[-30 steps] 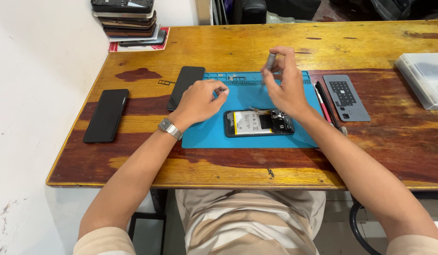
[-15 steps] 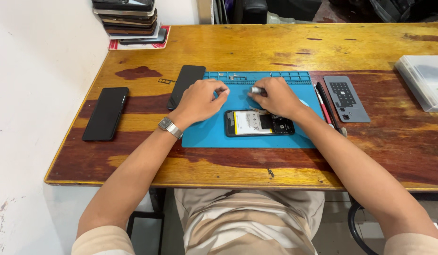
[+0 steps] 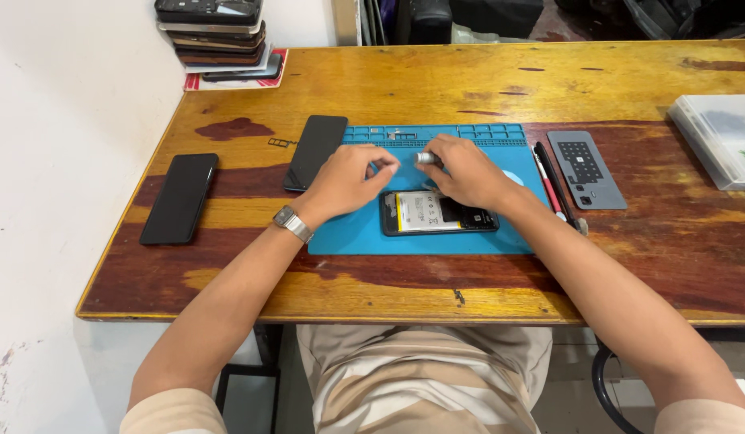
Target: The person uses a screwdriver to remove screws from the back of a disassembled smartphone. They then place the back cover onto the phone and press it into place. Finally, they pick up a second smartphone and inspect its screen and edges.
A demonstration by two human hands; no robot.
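Resting on the blue work mat [image 3: 348,237], both hands are now close together above the opened phone [image 3: 438,213], which lies flat on the near half of the mat with its back removed and the battery visible. Half a second ago the right hand [image 3: 467,170] was a little more to the right; one second ago it was lifted, holding the tool upright. Now it is low, with its fingers closed around a small silver-tipped tool [image 3: 425,158] that lies almost level, just beyond the phone. The left hand [image 3: 350,178] has kept its place; its fingers are curled together, and I cannot tell if they pinch something. A metal watch [image 3: 293,223] is on the left wrist.

Right of the mat lie a red pen [image 3: 547,191], a black pen [image 3: 559,185] and a grey phone back cover [image 3: 586,169]. Left of the mat are two black phones [image 3: 315,150], one near it, the other [image 3: 180,197] well apart. The mat's far edge has small compartments [image 3: 485,130]; their contents are too small to see. Farther away on the wooden table [image 3: 437,80] stand a stack of phones [image 3: 217,36] at the left corner and a clear plastic box [image 3: 720,137] at the right.
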